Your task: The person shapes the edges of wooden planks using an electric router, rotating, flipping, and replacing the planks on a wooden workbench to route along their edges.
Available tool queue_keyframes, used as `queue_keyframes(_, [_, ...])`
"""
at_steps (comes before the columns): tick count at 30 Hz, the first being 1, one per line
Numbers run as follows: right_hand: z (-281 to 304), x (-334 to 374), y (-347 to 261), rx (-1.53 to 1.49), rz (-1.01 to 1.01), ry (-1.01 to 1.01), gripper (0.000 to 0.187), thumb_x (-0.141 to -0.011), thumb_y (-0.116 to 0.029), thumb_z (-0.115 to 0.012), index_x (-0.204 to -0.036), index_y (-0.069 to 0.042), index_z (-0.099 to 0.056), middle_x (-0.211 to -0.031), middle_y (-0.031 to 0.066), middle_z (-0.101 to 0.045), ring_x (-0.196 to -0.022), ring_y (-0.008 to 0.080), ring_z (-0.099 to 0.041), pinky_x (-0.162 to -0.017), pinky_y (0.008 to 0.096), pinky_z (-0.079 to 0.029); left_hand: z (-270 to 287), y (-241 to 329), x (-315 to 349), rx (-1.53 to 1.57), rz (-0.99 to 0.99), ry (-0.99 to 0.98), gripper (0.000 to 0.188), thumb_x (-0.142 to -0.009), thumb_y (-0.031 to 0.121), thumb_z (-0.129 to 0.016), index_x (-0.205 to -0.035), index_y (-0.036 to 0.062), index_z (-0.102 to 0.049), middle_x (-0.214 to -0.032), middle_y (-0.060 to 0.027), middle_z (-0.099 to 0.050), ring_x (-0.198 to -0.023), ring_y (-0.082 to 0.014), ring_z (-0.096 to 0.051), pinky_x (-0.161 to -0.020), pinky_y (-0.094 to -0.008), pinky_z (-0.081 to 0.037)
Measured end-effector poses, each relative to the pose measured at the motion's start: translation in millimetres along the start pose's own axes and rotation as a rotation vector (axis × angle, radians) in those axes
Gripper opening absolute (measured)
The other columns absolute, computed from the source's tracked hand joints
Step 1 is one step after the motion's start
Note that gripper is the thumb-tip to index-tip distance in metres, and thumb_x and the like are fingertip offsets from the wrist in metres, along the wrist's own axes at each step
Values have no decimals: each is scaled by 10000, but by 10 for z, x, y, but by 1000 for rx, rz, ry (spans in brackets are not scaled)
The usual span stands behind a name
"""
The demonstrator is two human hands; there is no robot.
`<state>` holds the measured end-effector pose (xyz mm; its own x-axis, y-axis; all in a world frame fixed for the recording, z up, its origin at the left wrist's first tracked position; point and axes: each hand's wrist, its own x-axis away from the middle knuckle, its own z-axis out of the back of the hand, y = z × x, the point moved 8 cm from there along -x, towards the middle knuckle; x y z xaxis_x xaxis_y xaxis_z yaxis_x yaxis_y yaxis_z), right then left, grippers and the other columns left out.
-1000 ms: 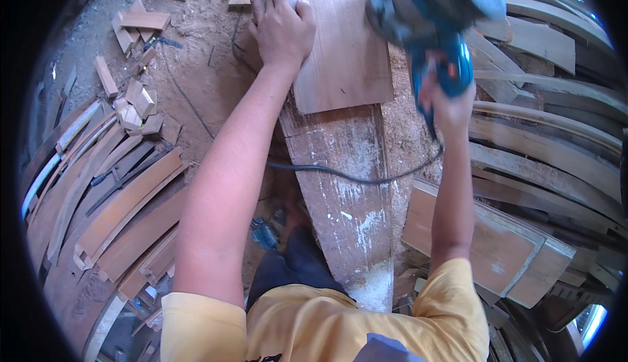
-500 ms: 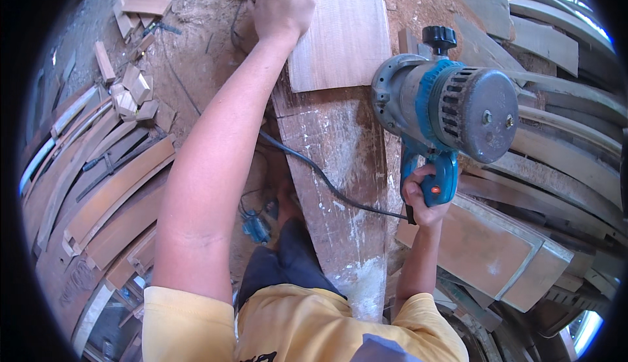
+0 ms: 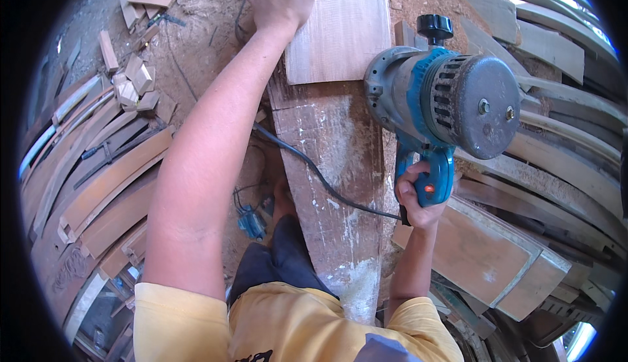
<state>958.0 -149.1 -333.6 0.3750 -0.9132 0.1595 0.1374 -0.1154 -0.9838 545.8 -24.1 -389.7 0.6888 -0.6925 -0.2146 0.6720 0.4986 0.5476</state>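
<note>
My right hand (image 3: 422,195) is wrapped round the blue handle of a router (image 3: 445,97), a grey and blue power tool with a black knob. The router lies on its side beside a flat wooden board (image 3: 337,35), its round base at the board's near right corner. My left hand (image 3: 282,2) holds the board's left edge at the top of the view, thumb over the top face; its fingertips are partly cut off. A dark power cord (image 3: 307,162) runs from the router handle leftward across the worn, paint-spotted bench plank (image 3: 327,185) beneath.
Curved wooden pieces are stacked at the right (image 3: 556,146) and more lie at the left (image 3: 118,198). Small wood offcuts (image 3: 134,84) sit on the dusty floor. A small blue tool (image 3: 250,224) rests near my foot. A wide brown panel (image 3: 484,251) stands right of my right forearm.
The view has shifted slightly. The router's body is turned a little and sits marginally higher, its base slightly farther left against the board's corner. Both hands keep their holds.
</note>
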Motion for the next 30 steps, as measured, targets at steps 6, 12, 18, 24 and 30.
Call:
queue_keyframes(6, [32,42,88,-13,1,2,140,-797,89,-691,-894,7,-630,-729,54,-626,-633,135,-572,-598,294,-453,-61,27,4,-25,-16,-9,742,-1000,324,-547,-1630,5,-320,-1597,-347,-403,-1506,-468,-392,-1229,-487,-379])
queue_keyframes(12, [-84,63,130,15,110,-214,316,-898,132,-622,-1123,-38,-481,-775,78,-550,-592,129,-499,-507,287,-419,-76,39,10,-30,-45,2,736,-1000,311,-542,-1615,-30,-327,-1578,-348,-429,-1511,-465,-384,-1241,-487,-361])
queue_keyframes(18, [-149,-16,169,-33,84,-223,308,-907,129,-610,-1106,-55,-465,-768,57,-506,-586,120,-465,-488,290,-386,-122,-13,30,-25,-28,-6,727,-1005,306,-534,-1609,-43,-328,-1574,-337,-442,-1514,-463,-377,-1248,-489,-352])
queue_keyframes(24, [-227,-365,116,-207,-25,-41,220,-820,147,-655,-951,11,-543,-753,83,-579,-614,151,-549,-556,300,-468,-43,38,0,-45,-98,65,709,-998,274,-540,-1592,-65,-352,-1566,-329,-458,-1504,-466,-388,-1235,-508,-350])
queue_keyframes(30, [-481,-758,-5,-316,-32,-82,274,-815,167,-618,-1018,5,-533,-745,74,-557,-570,126,-521,-483,280,-431,-45,-67,-38,7,-93,38,711,-986,262,-536,-1574,-98,-361,-1559,-297,-491,-1516,-449,-379,-1241,-542,-322])
